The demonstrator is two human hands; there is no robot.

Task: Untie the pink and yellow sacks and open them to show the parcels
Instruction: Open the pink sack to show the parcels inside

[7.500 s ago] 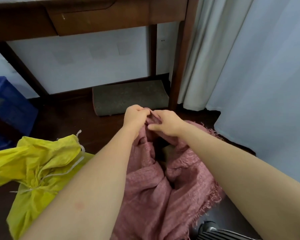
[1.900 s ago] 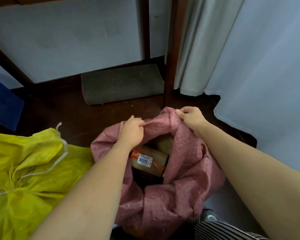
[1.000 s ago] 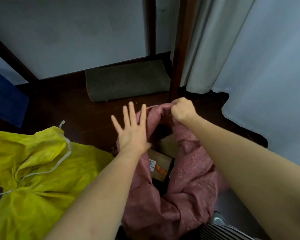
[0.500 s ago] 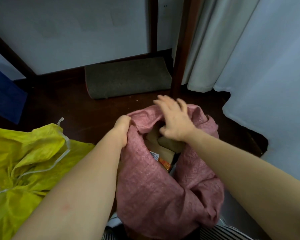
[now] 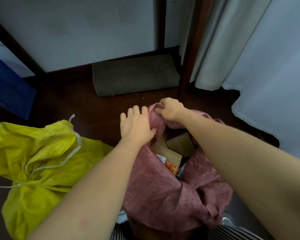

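Dark wooden floor [image 5: 97,108] runs under everything, from the striped cloth at the near edge out to a white wall. Two sacks sit on it side by side. Nearest and right of centre, the pink sack [image 5: 164,193] stands with its mouth open; inside show at least two brown cardboard parcels [image 5: 180,144], one with a white label and orange tape, with more hidden below. To its left the yellow sack [image 5: 35,163] lies slumped, its neck still cinched by a white cord [image 5: 73,149]. Two bare hands work the pink sack's far rim: the left hand [image 5: 137,127] lies on the rim with fingers spread and loose, thumb tucked against the cloth, while the right hand [image 5: 171,109] is closed, pinching a bunched fold of the rim. Beyond the sacks is a stretch of bare floor, then one grey mat [image 5: 135,75] against the wall. A blue crate [image 5: 9,89] sits at far left, dark table legs [image 5: 189,49] rise behind, and pale curtains [image 5: 249,58] hang at right.
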